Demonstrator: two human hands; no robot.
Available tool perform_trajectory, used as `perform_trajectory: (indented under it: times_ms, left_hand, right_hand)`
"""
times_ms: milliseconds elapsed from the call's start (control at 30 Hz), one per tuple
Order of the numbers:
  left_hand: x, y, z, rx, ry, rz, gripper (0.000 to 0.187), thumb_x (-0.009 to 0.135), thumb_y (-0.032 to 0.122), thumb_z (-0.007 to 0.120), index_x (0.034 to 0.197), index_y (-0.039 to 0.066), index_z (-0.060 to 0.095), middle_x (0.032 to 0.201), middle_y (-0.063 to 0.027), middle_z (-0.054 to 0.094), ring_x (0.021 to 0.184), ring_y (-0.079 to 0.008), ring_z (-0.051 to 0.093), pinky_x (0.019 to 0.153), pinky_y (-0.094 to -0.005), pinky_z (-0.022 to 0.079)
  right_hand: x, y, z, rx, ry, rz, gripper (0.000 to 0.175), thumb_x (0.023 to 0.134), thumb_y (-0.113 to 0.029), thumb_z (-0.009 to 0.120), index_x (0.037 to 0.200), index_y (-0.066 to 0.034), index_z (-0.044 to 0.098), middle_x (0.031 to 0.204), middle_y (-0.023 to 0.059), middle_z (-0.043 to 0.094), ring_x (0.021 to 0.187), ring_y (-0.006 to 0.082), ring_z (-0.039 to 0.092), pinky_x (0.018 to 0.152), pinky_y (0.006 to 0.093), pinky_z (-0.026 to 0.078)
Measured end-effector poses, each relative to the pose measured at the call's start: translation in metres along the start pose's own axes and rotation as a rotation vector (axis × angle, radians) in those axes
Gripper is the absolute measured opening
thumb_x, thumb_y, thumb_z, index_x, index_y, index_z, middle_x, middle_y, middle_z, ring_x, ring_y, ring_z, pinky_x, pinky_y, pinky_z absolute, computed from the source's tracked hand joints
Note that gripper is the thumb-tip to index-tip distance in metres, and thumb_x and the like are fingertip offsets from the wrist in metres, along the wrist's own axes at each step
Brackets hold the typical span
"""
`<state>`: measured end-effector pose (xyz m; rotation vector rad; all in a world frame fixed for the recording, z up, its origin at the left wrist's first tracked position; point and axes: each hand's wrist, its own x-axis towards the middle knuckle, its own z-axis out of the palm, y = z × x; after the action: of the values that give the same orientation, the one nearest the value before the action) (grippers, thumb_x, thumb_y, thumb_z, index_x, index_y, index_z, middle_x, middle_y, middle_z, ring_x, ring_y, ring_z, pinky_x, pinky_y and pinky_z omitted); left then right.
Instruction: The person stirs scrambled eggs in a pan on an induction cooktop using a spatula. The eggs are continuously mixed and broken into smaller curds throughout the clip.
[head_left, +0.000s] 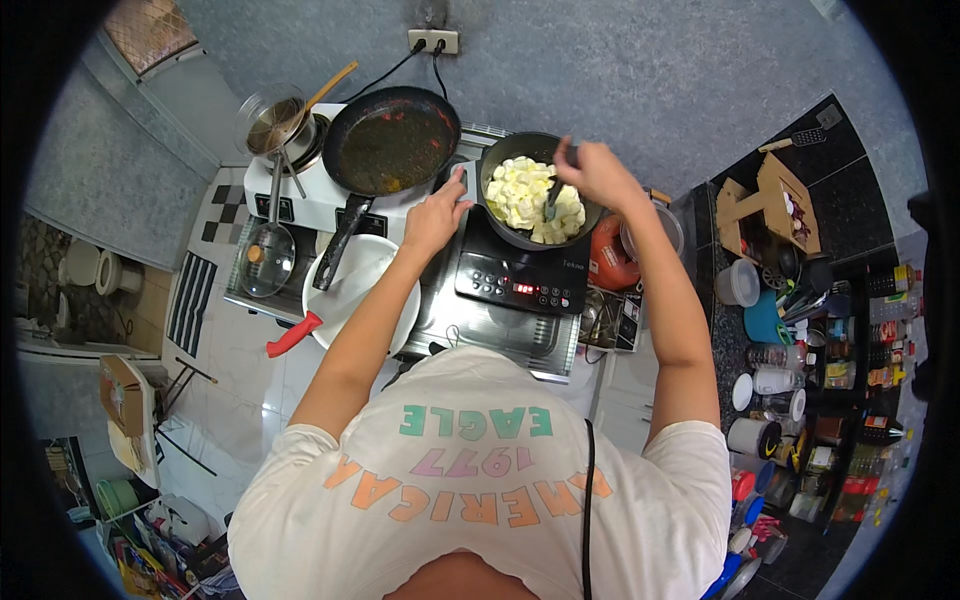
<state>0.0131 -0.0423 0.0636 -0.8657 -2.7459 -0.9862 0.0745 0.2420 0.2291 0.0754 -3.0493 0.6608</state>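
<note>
A dark cooking pot stands on a black induction cooker with a lit red display. Pale yellow-white chunks of food fill much of it. My right hand, above the pot's right side, grips a dark-handled utensil whose greyish head rests among the chunks. My left hand is at the pot's left, fingers apart, by a light grey handle-like part; whether it touches that part I cannot tell. Left of it, a black frying pan with reddish-brown residue sits over a white stove.
A white round pan with a red handle lies below the frying pan. At far left are a small pot with a strainer and a glass lid. An orange-red rounded object and crowded jars stand right.
</note>
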Motion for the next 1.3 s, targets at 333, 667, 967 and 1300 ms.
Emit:
perform_trajectory:
  times_ms: [333,667,967,1300]
  left_hand:
    - [0.000,0.002,-0.001,-0.015,-0.012,-0.009,0.027,0.102,0.034,0.065,0.112,0.009,0.063,0.162,0.0011,0.050,0.100,-0.0380,0.073,0.081,-0.0505,0.059]
    - [0.000,0.003,-0.003,-0.017,-0.014,-0.006,0.028,0.102,0.033,0.065,0.112,0.008,0.062,0.162,0.0006,0.049,0.100,-0.0381,0.073,0.080,-0.0503,0.058]
    - [0.001,0.001,0.001,-0.012,-0.024,-0.029,0.028,0.102,0.034,0.065,0.114,0.009,0.063,0.160,0.0013,0.052,0.099,-0.0378,0.074,0.079,-0.0506,0.059]
    - [0.000,0.004,-0.002,-0.028,-0.026,-0.025,0.027,0.101,0.033,0.066,0.113,0.009,0.063,0.162,0.0008,0.050,0.101,-0.0380,0.073,0.080,-0.0500,0.059]
  right_hand:
    - [-0.058,0.047,-0.031,0.481,0.287,0.208,0.027,0.106,-0.026,0.060,0.098,-0.0005,0.065,0.091,0.0073,0.075,0.076,0.0135,0.071,0.071,0.0279,0.058]
    - [-0.044,0.044,0.032,0.887,0.481,0.259,0.033,0.107,-0.026,0.064,0.100,0.0059,0.064,0.091,0.0146,0.077,0.071,0.0203,0.076,0.064,0.0302,0.062]
    - [-0.034,0.025,0.056,0.868,0.369,0.263,0.032,0.108,-0.026,0.065,0.098,0.0046,0.060,0.098,0.0157,0.076,0.082,0.0202,0.077,0.074,0.0305,0.064]
    - [-0.080,0.001,0.041,0.804,0.424,0.227,0.030,0.106,-0.024,0.066,0.095,0.0038,0.062,0.090,0.0151,0.078,0.077,0.0171,0.077,0.069,0.0299,0.061]
